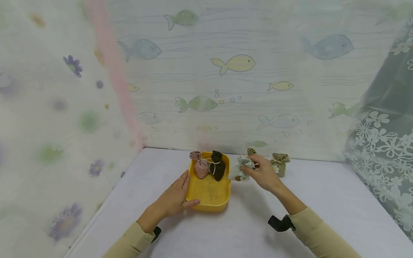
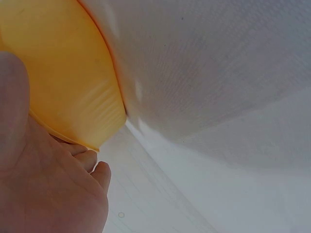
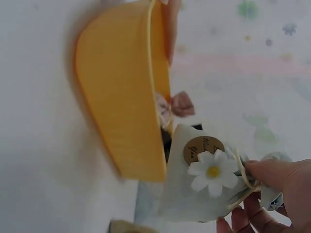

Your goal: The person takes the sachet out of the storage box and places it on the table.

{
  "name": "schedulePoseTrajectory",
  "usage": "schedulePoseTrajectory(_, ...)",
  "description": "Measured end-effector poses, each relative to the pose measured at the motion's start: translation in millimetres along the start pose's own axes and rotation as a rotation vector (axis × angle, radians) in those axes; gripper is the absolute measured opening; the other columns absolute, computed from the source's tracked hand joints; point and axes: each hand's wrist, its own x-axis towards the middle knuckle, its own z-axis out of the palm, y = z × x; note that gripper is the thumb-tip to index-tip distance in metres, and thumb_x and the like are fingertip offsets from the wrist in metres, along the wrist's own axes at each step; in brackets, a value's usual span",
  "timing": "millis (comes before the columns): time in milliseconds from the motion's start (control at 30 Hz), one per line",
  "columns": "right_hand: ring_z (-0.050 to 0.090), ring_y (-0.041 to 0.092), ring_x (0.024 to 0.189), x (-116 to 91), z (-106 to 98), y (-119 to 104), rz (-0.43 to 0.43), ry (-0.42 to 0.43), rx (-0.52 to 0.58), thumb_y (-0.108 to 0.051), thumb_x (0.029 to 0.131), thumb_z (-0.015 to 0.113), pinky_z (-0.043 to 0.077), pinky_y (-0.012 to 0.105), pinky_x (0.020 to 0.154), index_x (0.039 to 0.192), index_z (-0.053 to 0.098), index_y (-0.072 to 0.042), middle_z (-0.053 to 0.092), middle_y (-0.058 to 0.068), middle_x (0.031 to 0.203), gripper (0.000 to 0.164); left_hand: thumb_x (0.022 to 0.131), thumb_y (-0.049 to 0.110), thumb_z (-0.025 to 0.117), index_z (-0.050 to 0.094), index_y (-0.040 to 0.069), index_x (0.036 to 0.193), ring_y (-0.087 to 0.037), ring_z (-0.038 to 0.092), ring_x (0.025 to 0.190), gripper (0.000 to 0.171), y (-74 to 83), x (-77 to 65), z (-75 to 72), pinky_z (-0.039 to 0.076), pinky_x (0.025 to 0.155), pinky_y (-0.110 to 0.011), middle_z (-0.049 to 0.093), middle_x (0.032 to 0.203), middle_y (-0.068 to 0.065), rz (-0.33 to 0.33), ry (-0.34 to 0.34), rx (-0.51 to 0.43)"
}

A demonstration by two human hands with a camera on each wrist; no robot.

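Head view: the left hand touches the yellow tray, fingers straight; the right hand pinches the white pouch by its neck, body left of those fingers, near the rim; inside sit a pink pouch and dark pouch.

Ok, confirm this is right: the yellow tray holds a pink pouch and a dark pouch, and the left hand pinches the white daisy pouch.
Not the left hand: the head view shows the right hand pinching the white daisy pouch. The yellow tray does hold a pink pouch and a dark pouch.
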Motion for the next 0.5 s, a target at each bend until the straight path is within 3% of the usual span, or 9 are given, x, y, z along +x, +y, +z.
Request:
schedulePoseTrajectory(367,0.062,0.022,0.093,-13.0,-28.1,38.6,0.09,0.042,-0.054,-0.016,0.096,0.074,0.054,0.028,0.072,0.117,0.071,-0.003,0.065,0.011,0.11,0.025,0.098,0.067,0.052,0.014,-0.011,0.159,-0.037,0.017,0.156,0.106,2.5,-1.1,-2.6,0.021,0.125,-0.05,0.009,0.169,-0.025,-0.002,-0.006,0.002)
schedulePoseTrajectory(500,0.063,0.028,0.093,-16.5,-36.0,49.7,0.115,0.063,-0.08,-0.015,0.096,0.073,0.055,0.032,0.071,0.119,0.069,0.001,0.064,0.018,0.115,0.029,0.098,0.067,0.051,0.013,-0.011,0.159,-0.037,0.017,0.156,0.106,2.9,-1.1,-3.0,0.021,0.125,-0.05,0.009,0.169,-0.026,0.004,-0.005,0.003)
